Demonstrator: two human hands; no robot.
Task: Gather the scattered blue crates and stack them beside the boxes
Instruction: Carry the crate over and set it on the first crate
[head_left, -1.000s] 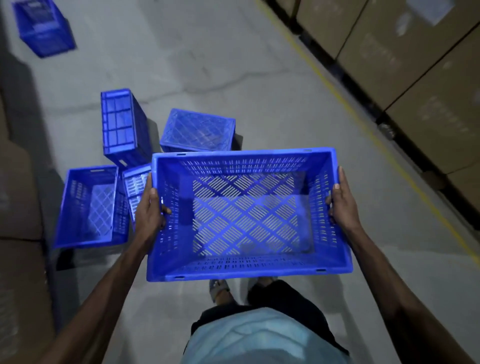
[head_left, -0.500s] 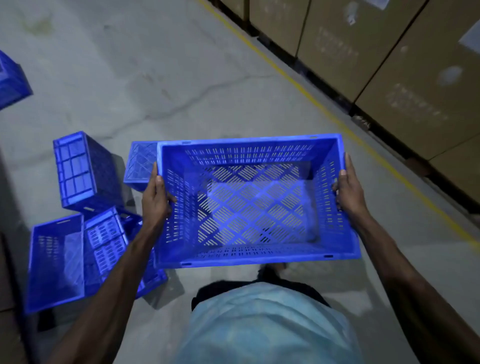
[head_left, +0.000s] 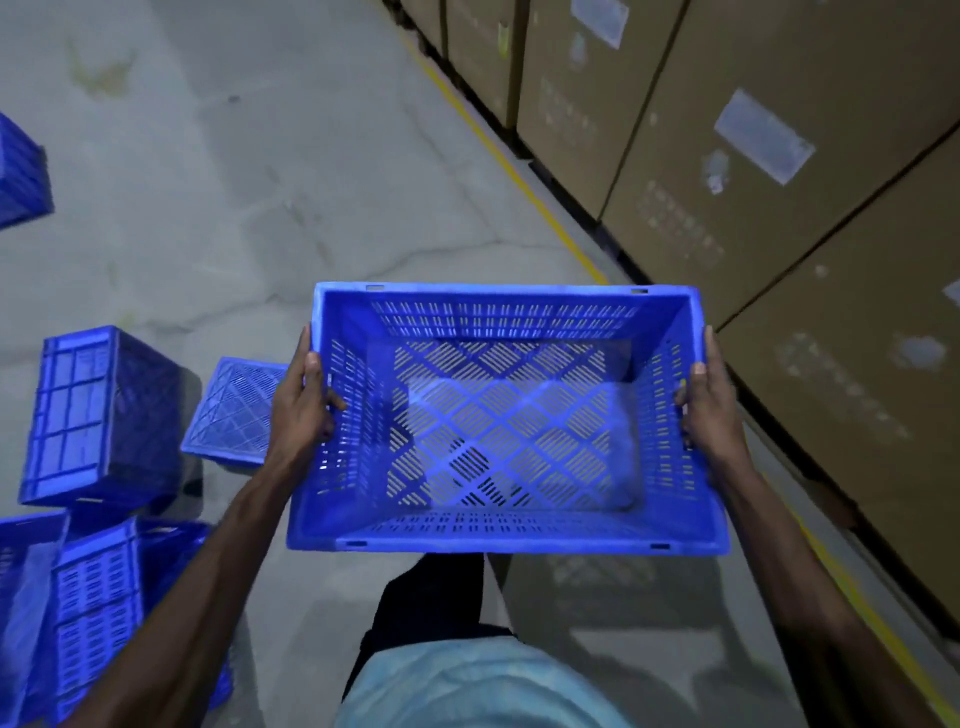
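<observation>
Boxes (head_left: 779, 208) now nearer, just past right hand (head_left: 709, 410); loose crates (head_left: 98, 415) slid further out beyond left hand (head_left: 304, 410). Crate (head_left: 504, 426) held in air between both hands, opening up. Left hand grips left wall, thumb inside. Right hand grips right wall same way. Yellow line (head_left: 519, 182) on floor along boxes.

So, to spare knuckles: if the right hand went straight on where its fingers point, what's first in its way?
Probably the cardboard boxes ahead; the right hand, holding the crate, points at them, though depth is unclear.
</observation>
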